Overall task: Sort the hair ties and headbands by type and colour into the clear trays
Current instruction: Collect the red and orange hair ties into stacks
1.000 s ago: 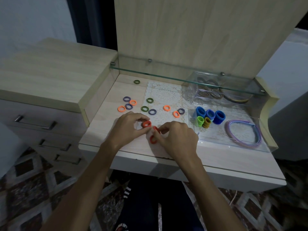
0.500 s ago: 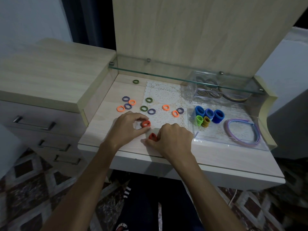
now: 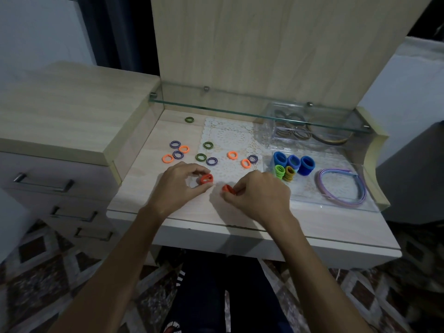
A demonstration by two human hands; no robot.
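My left hand (image 3: 179,182) pinches a stack of red hair ties (image 3: 206,179) on the desk. Just right of it, my right hand (image 3: 258,192) pinches more red hair ties (image 3: 227,189) at its fingertips. Behind the hands, loose orange ties (image 3: 167,158), purple ties (image 3: 175,144) and green ties (image 3: 200,157) lie scattered on the desk and the lace mat. The near clear tray (image 3: 336,205) on the right holds blue ties (image 3: 305,165), lime green ties (image 3: 279,171), olive ties (image 3: 289,173) and lilac headbands (image 3: 341,186).
A second clear tray (image 3: 271,131) with brown ties and a dark headband stands at the back right under a glass shelf (image 3: 240,109). A white lace mat (image 3: 228,138) covers the desk's middle. A drawer unit (image 3: 60,131) rises at left. My legs show below the desk edge.
My right hand gathered its loose red ties from the desk into a pinched bunch and shifted slightly right. My left hand kept hold of its red stack in place.
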